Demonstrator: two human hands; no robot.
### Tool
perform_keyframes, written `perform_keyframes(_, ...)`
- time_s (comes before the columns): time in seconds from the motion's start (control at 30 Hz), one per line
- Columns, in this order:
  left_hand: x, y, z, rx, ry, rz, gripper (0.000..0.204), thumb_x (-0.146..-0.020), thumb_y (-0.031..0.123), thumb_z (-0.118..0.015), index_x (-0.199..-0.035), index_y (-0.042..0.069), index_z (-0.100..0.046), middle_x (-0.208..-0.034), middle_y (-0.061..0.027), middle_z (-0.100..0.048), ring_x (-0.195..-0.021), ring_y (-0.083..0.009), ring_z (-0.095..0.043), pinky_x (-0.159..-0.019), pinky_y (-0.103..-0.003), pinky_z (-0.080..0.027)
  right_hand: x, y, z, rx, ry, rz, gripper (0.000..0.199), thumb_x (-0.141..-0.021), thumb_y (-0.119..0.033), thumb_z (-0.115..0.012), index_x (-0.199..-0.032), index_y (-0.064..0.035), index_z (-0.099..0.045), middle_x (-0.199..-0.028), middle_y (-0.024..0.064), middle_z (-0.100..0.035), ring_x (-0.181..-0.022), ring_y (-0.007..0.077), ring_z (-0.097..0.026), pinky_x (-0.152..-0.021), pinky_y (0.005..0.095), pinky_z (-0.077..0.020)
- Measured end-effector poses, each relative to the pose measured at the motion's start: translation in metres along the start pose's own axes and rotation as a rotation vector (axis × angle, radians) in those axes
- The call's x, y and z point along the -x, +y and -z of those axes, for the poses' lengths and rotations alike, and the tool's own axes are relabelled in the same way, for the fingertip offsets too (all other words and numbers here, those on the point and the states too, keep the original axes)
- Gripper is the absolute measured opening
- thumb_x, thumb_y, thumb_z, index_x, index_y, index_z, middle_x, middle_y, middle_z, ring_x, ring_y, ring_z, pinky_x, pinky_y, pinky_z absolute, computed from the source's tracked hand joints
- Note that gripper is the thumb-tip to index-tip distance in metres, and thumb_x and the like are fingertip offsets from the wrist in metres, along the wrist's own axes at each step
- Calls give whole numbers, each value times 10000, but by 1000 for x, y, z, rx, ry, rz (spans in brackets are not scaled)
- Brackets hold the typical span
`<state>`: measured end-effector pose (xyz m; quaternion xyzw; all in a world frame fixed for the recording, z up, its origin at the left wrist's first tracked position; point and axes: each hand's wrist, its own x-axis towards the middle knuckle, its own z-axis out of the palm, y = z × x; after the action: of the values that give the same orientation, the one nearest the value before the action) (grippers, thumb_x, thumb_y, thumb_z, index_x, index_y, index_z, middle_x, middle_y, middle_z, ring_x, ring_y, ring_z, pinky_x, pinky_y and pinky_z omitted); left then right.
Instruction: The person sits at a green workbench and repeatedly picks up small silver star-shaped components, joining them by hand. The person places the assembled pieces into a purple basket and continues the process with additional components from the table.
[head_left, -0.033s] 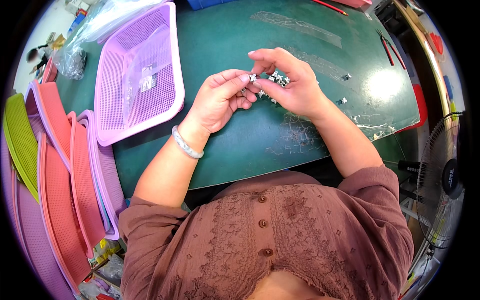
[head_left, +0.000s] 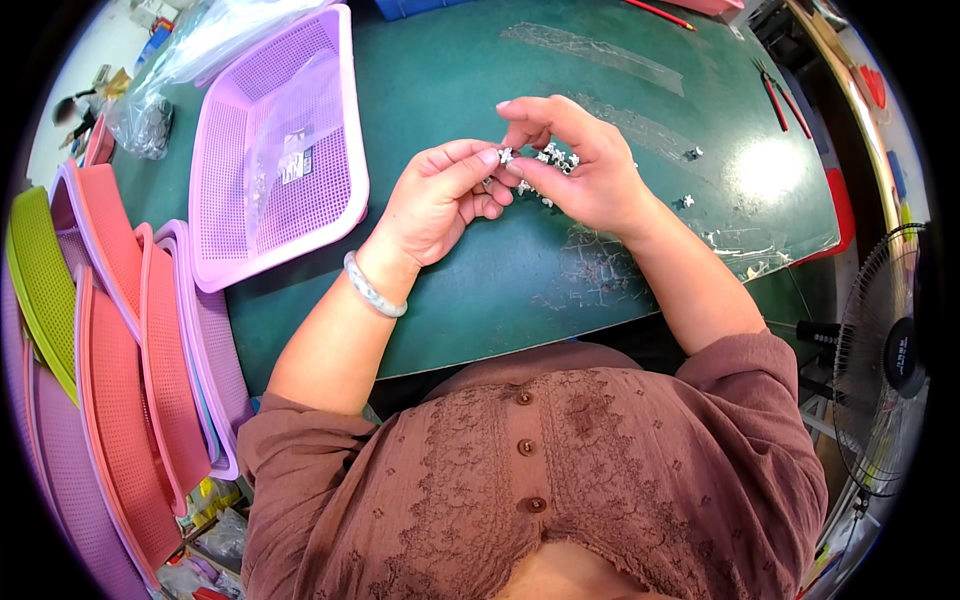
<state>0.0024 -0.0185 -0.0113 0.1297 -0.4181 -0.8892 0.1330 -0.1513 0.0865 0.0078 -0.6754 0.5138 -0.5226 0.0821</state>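
Note:
Over the green table, my left hand pinches a small white star-shaped piece between thumb and fingertips. Close on its right is my right hand, its thumb tip beside that piece. The right forefinger arches away from the thumb, leaving a gap, and I see nothing gripped there. Whether the right thumb touches the piece I cannot tell. Several similar small pieces lie in a loose pile on the table, partly covered by my right hand. Two more sit apart to the right, one small piece nearer me and another farther off.
A lilac perforated basket with a clear plastic bag stands left of my hands. Stacked coloured baskets crowd the left side. Red-handled pliers and a red pencil lie farther off. A fan stands at right.

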Motion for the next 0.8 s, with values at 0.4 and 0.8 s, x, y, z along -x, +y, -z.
perform_keyframes(0.4,-1,-2,0,-14,19,-17,152,-886,111,-512,-946,-10,-582,-803,-73,-618,-663,-112,-576,-578,-205,-472,0,0,0,-2,-22,-5,431,-719,40,-620,-1132,-46,-528,-869,49,-581,-762,141,-545,-695,260,-450)
perform_keyframes(0.8,-1,-1,-2,-31,61,-20,149,-885,119,-519,-924,-5,-591,-781,-63,-616,-644,-105,-572,-560,-199,-466,0,2,-1,-26,23,-14,448,-666,36,-617,-1097,-65,-550,-835,41,-604,-755,170,-560,-654,269,-464)
